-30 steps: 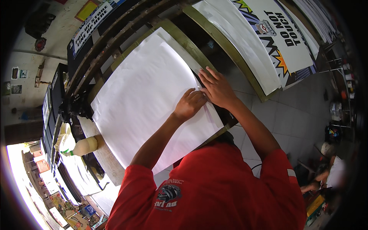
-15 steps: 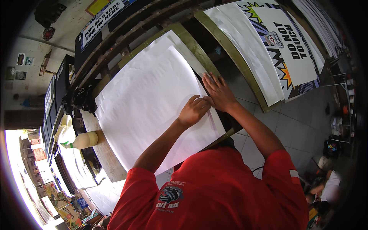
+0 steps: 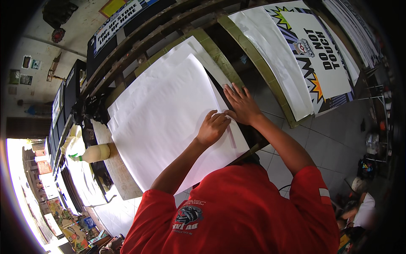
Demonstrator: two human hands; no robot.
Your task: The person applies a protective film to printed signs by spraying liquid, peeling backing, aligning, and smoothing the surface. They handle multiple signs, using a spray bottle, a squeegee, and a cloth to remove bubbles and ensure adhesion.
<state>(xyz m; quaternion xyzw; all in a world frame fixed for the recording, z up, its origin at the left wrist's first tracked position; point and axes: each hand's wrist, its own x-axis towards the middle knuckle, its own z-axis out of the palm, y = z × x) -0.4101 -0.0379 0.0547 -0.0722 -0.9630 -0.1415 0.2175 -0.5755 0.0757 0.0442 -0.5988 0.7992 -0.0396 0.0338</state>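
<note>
A large white sheet [image 3: 169, 106] lies over other white sheets on the work table, its right edge curled up from the layer below. My left hand [image 3: 214, 128] is closed, its bent fingers pinching the sheet at that right edge. Beside it my right hand [image 3: 242, 106] rests flat with fingers spread, pressing near the edge of the under layer [image 3: 215, 76]. The thumb of my right hand comes close to the left fingertips. Exactly what lies under my right palm is hidden.
A spray bottle [image 3: 94, 153] with a green nozzle lies left of the sheets on a board [image 3: 129, 186]. Black plastic [image 3: 94, 108] is bunched near their left corner. Printed signs [image 3: 325, 55] lie on another stand at right. Wooden slats [image 3: 127, 51] run behind.
The curled right part of the sheet has shifted, leaving a wider gap to the under layer near the far end. My left hand has moved slightly nearer to me; my right fingers are spread wider.
</note>
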